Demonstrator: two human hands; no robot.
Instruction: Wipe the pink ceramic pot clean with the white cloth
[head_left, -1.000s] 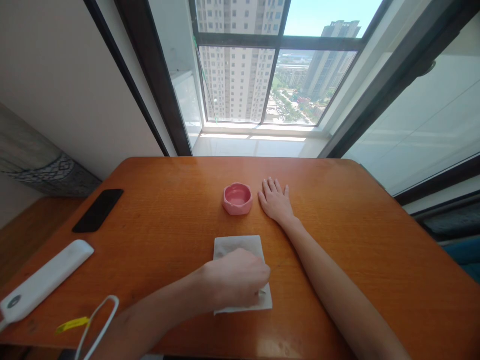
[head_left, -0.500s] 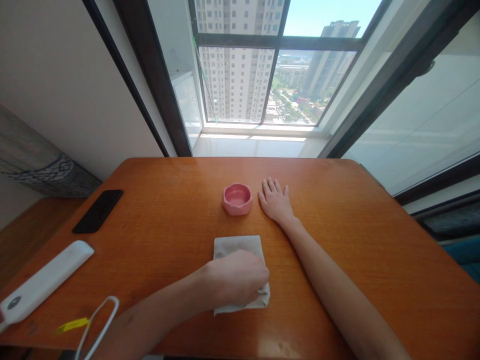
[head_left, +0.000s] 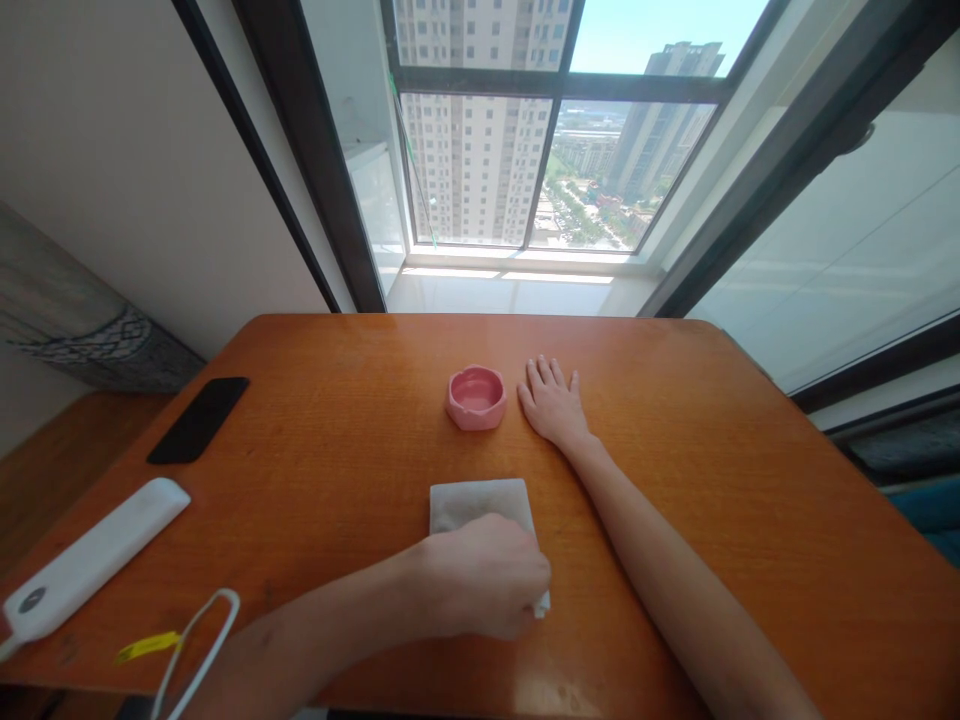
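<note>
A folded light grey cloth (head_left: 480, 496) lies on the wooden table in front of me. My left hand (head_left: 491, 580) is closed over its near right part, with the fingers curled under and mostly hidden. Palm down on the tabletop, my right hand (head_left: 555, 405) rests with its fingers spread and holds nothing. Just left of those fingers stands a pink, many-sided bowl (head_left: 477, 398), apart from the hand.
A black phone-like slab (head_left: 199, 420) lies on the table's left side. Nearer sits a white power strip (head_left: 97, 555), with a white cable loop (head_left: 196, 650) and yellow tag (head_left: 148, 647) beside my left forearm. Beyond the table (head_left: 352, 400) is a window (head_left: 540, 85).
My left hand and the cloth have shifted slightly towards me and to the right. The right hand stays flat in the same place.
</note>
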